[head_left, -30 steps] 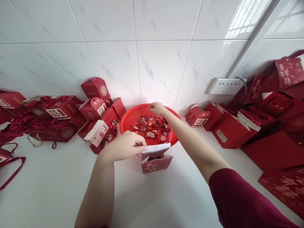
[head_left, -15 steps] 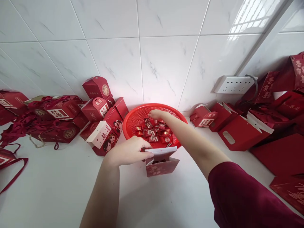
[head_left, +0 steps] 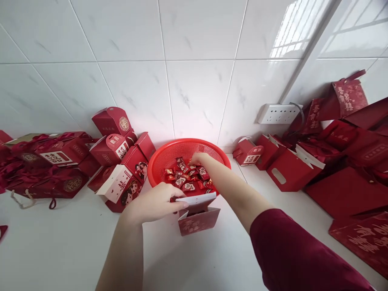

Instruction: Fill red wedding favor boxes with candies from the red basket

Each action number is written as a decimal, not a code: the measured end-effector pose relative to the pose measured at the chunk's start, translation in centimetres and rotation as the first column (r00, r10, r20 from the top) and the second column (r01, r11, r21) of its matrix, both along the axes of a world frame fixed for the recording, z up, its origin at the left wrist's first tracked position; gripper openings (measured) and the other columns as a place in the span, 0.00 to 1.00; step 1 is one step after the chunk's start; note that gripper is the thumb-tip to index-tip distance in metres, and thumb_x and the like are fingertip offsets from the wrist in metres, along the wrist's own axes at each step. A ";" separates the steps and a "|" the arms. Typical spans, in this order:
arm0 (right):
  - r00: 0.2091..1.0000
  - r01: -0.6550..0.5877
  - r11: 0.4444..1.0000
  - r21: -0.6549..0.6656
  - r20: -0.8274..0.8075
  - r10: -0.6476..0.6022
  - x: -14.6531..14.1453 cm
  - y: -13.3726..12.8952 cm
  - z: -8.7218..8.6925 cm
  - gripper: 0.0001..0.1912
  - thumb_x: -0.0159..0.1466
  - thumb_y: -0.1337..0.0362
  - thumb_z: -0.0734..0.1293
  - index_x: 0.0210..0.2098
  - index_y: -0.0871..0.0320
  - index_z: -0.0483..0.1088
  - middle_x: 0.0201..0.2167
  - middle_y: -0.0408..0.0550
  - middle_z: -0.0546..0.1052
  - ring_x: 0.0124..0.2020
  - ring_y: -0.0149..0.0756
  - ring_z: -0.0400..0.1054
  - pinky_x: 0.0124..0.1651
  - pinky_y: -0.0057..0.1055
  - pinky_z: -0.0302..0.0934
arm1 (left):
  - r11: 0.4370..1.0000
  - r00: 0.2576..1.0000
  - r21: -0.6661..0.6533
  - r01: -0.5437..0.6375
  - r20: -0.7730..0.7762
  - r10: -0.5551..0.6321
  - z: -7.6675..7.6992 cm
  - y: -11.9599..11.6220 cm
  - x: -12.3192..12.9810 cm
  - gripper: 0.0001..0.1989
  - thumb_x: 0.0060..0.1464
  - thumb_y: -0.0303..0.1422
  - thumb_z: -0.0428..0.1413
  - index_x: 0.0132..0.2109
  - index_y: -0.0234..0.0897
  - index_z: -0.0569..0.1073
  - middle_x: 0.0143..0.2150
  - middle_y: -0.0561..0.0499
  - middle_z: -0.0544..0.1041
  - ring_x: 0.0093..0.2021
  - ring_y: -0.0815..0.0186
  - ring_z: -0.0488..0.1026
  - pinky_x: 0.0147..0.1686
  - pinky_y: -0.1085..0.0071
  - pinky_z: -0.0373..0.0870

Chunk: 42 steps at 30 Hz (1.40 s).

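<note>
My left hand [head_left: 162,204] pinches the raised white-edged flap of a small red gift box [head_left: 200,221], thumb on the near side and fingers behind. The box stands upright on the white surface with its top open; a dark shape shows inside, too shaded to name. Just behind it is a red plastic basket [head_left: 157,155] with perforated walls, holding several wrapped candies [head_left: 189,186] in red, white and gold. Inside the basket, my right hand [head_left: 200,159] reaches down at the candies with curled fingers. Its fingertips are partly hidden, so what they grip does not show.
Left of the basket stand printed red gift boxes [head_left: 123,188] and ribbon-tied boxes [head_left: 60,155]. To the right are a small red box [head_left: 247,152], a red bag with a cut-out handle [head_left: 292,169] and more red packaging [head_left: 339,190]. A white power strip [head_left: 279,114] rests against the tiled wall.
My right hand has gone lower among the candies, its fingers now closer to them. My left hand keeps its hold on the box flap. The whole view has shifted slightly.
</note>
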State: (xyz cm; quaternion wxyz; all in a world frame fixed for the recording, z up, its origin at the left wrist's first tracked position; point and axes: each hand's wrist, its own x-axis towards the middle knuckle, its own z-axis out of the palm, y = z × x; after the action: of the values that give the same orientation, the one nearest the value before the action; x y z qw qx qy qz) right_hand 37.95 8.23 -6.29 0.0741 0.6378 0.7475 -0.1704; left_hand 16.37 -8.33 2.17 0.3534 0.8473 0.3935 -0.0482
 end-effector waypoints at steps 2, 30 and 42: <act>1.000 -0.011 0.997 -0.075 -0.021 0.010 0.0 0.1 0.1 0.14 0.70 0.56 0.65 0.47 0.60 0.74 0.46 0.51 0.78 0.44 0.40 0.73 0.48 0.39 0.70 | 1.000 1.000 0.001 0.016 -0.010 -0.016 -0.2 0.2 0.0 0.16 0.61 0.42 0.51 0.31 0.38 0.74 0.27 0.56 0.73 0.25 0.70 0.63 0.25 0.70 0.54; 0.974 -0.204 0.975 0.089 -0.080 0.211 0.4 -0.4 1.2 0.11 0.68 0.62 0.68 0.47 0.61 0.74 0.47 0.51 0.78 0.46 0.40 0.73 0.50 0.40 0.69 | 0.998 0.996 0.038 -0.057 -0.067 0.059 -0.2 -0.6 1.2 0.13 0.54 0.44 0.56 0.35 0.39 0.72 0.31 0.52 0.76 0.28 0.65 0.70 0.25 0.70 0.55; 0.921 -0.010 0.931 0.365 -0.359 0.151 6.0 -11.7 4.1 0.13 0.67 0.66 0.62 0.49 0.58 0.75 0.44 0.49 0.81 0.43 0.37 0.74 0.45 0.29 0.64 | 0.991 0.990 0.073 -0.108 -0.088 0.115 -0.3 -1.0 2.0 0.15 0.55 0.47 0.54 0.34 0.39 0.72 0.31 0.50 0.74 0.28 0.63 0.69 0.25 0.69 0.53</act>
State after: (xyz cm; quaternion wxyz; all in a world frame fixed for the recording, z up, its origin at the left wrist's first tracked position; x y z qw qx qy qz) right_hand 43.96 -3.43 -2.16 -0.1823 0.5635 0.7918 -0.1495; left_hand 18.35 -9.31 1.89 0.3082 0.8323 0.4575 -0.0539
